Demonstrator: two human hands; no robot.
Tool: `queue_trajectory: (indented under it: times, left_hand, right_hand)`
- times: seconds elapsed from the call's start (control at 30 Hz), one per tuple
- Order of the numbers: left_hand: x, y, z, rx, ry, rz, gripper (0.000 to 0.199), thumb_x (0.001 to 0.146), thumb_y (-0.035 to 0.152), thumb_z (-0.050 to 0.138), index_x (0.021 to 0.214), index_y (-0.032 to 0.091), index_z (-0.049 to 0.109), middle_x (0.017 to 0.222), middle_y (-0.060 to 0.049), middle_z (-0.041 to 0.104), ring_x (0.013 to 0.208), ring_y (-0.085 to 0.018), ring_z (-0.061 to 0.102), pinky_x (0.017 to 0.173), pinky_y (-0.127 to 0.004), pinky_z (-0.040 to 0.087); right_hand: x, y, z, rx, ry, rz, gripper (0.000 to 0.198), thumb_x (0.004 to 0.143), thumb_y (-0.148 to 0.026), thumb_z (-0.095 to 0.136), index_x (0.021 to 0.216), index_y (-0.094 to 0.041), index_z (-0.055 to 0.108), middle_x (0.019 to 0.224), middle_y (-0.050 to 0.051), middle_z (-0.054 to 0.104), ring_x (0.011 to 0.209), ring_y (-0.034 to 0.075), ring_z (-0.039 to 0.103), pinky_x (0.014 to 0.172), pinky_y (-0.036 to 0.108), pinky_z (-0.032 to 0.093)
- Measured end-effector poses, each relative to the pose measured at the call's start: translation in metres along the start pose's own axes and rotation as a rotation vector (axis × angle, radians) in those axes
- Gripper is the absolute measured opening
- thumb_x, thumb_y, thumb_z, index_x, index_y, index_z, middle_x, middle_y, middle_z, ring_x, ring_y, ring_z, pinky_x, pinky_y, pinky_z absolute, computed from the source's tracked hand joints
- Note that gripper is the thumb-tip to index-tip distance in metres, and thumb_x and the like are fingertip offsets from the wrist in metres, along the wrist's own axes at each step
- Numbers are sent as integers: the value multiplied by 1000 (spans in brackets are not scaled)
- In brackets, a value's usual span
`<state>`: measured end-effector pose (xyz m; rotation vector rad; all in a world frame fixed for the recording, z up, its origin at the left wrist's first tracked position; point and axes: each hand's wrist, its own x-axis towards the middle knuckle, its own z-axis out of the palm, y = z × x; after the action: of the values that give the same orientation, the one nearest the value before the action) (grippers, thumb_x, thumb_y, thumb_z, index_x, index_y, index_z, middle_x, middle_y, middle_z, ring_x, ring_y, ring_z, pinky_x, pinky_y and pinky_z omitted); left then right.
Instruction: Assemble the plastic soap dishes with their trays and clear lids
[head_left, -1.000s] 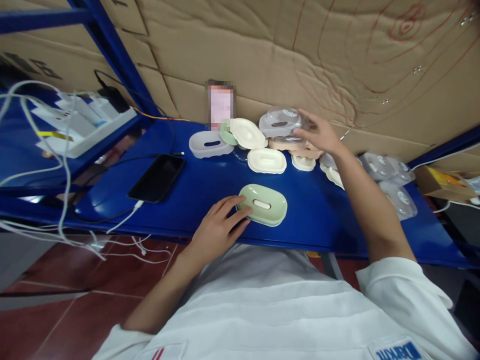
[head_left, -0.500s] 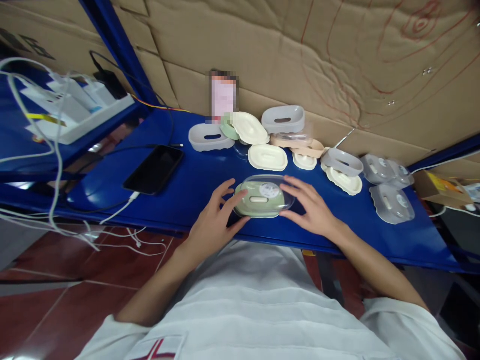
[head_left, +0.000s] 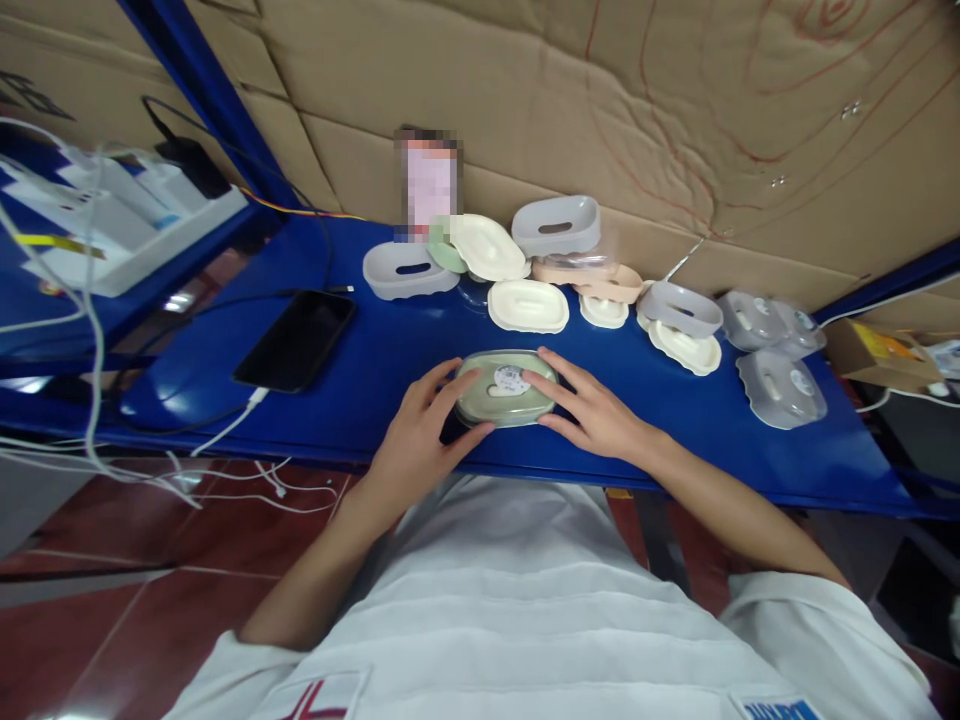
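Observation:
A pale green oval soap dish [head_left: 504, 395] lies near the front edge of the blue shelf [head_left: 390, 350], with a clear plastic lid with a round sticker on top of it. My left hand [head_left: 420, 440] grips the dish's left end, fingers curled around it. My right hand [head_left: 589, 410] rests on the right end, fingers spread over the lid. Both hands touch the dish.
Several more soap dishes in cream [head_left: 527, 305], grey [head_left: 556, 224] and peach sit at the back along the cardboard wall. Clear-lidded grey ones [head_left: 780, 385] lie at right. A black phone [head_left: 295, 340] on a white cable lies at left, beside a white tray [head_left: 127, 235].
A second ago my right hand was at the back by the grey dish stack; it brought a clear lid onto the green dish. Now both hands press closer on it.

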<state>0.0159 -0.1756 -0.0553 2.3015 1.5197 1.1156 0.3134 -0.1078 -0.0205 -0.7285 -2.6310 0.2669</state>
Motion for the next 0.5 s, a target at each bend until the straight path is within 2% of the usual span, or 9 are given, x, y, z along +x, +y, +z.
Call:
queue_trajectory:
  times: [0.27,0.37,0.5]
  left_hand:
    - [1,-3,-6,-84,-49,-81,57,102,49,73,152,29,57,152,-12,61,140,-32,63,118,-51,55]
    - [2,-2,-8,-97,-57,-84,57,102,48,73,153,29,56,151,-12,62,139,-32,63,117,-50,55]
    - [1,1,-7,-108,-60,-78,69,102,48,73,162,29,45,156,-13,61,140,-33,63,118,-51,55]
  right_hand:
    - [0,2,5,94,-26,34,90,103,-43,73,176,-43,20,185,9,14,168,36,27,130,60,42]
    - [0,6,6,122,-10,35,83,103,-42,73,174,-42,30,183,9,21,166,33,34,130,56,44]
    - [-6,5,-5,83,60,6,74,102,-44,75,168,-41,43,180,7,32,161,32,43,129,52,46]
